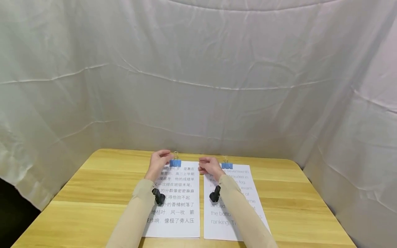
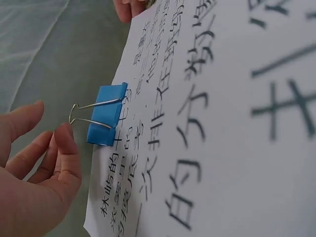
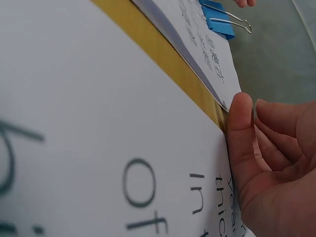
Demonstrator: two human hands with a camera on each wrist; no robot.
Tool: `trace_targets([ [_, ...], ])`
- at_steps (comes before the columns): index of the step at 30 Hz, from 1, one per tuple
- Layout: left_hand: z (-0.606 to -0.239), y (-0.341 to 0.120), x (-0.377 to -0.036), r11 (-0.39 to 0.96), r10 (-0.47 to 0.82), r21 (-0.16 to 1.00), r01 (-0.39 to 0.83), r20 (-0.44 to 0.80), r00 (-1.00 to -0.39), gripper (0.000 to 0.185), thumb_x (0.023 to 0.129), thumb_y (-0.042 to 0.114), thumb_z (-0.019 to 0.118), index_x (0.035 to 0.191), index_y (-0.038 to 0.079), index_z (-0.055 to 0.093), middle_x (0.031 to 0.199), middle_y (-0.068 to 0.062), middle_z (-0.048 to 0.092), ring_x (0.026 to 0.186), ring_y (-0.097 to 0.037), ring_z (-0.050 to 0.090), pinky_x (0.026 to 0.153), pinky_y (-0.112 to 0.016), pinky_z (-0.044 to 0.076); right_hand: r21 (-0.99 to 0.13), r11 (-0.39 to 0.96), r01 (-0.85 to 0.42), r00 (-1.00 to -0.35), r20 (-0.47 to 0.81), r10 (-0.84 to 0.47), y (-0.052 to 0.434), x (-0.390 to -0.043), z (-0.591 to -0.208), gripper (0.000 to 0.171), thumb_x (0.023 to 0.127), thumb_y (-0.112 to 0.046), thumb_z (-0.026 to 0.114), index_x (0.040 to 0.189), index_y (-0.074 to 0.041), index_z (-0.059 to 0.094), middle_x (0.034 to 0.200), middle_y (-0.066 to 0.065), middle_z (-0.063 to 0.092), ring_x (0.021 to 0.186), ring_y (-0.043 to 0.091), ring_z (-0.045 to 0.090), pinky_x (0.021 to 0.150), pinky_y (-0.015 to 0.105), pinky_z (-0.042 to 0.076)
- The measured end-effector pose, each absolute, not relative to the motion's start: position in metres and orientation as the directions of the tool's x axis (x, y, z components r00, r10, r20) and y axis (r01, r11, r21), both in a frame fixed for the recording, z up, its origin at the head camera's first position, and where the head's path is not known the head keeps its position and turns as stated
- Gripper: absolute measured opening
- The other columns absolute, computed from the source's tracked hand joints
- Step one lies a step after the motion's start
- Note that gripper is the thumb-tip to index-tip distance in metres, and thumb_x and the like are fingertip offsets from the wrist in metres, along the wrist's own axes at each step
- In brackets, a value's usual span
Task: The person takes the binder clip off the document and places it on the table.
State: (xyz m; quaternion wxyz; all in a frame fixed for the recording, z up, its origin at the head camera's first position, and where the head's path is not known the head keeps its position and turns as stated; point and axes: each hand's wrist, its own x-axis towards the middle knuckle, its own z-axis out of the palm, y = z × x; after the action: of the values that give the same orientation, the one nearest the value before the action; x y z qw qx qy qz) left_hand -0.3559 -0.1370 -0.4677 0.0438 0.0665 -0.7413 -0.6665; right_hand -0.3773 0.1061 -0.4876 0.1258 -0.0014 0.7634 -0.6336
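The left hand [image 1: 159,163], fingers relaxed, is beside the left clip [image 1: 175,163]; right of that clip, the right hand [image 1: 211,166], fingers loose, meets paper [image 1: 217,233].

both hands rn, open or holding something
Left hand: open, beside a blue clip, not gripping it.
Right hand: open, beside the English page.

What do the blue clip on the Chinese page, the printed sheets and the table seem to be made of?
Blue clip: probably painted metal, smooth-looking; its wire handles gleam like bare steel.
Printed sheets: paper, matte white, thin-edged.
Table: yellowish grain suggests wood, perhaps laminate, slightly satiny.
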Motion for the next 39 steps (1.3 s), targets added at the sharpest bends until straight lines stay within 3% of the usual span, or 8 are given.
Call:
trace_targets([
  [8,-0.467,-0.138,-0.363,0.15,-0.153,0.985,-0.083,-0.06,-0.986,0.047,0.091,0.023,0.071,0.132,0.004,0.058,0.124,-0.014,0.063,0.108,-0.029,0.062,0.096,-0.04,0.05,-0.963,0.222,0.151,-0.964,-0.193,-0.181,0.1,-0.38,-0.488,0.038,0.096,-0.006,0.061,0.133,0.002,0.056,0.104,0.016,0.07,0.08,0.016,0.068,0.069,0.028,0.059],
  [19,-0.464,-0.135,-0.372,0.133,-0.102,0.984,-0.116,-0.103,-0.989,0.05,0.093,0.015,0.067,0.138,0.002,0.052,0.128,-0.015,0.06,0.115,-0.029,0.059,0.097,-0.039,0.05,-0.966,0.238,0.096,-0.981,-0.133,-0.142,0.091,-0.378,-0.492,0.038,0.094,0.0,0.06,0.131,0.006,0.057,0.106,0.017,0.066,0.075,0.014,0.065,0.065,0.026,0.058],
  [30,-0.462,-0.141,-0.372,0.144,-0.074,0.98,-0.14,-0.131,-0.989,0.043,0.096,0.015,0.063,0.136,0.002,0.054,0.129,-0.015,0.06,0.115,-0.03,0.058,0.092,-0.035,0.049,-0.967,0.218,0.136,-0.982,-0.16,-0.098,0.083,-0.376,-0.488,0.033,0.094,-0.008,0.065,0.124,0.004,0.063,0.101,0.017,0.071,0.071,0.008,0.065,0.067,0.021,0.057],
  [39,-0.457,-0.14,-0.376,0.163,-0.089,0.975,-0.151,-0.138,-0.986,0.03,0.095,0.017,0.066,0.122,0.006,0.065,0.12,-0.012,0.064,0.089,-0.019,0.058,0.077,-0.028,0.049,-0.965,0.204,0.167,-0.978,-0.188,-0.087,0.086,-0.375,-0.478,0.031,0.093,-0.008,0.066,0.123,0.002,0.066,0.109,0.019,0.07,0.073,0.009,0.066,0.069,0.021,0.057],
])
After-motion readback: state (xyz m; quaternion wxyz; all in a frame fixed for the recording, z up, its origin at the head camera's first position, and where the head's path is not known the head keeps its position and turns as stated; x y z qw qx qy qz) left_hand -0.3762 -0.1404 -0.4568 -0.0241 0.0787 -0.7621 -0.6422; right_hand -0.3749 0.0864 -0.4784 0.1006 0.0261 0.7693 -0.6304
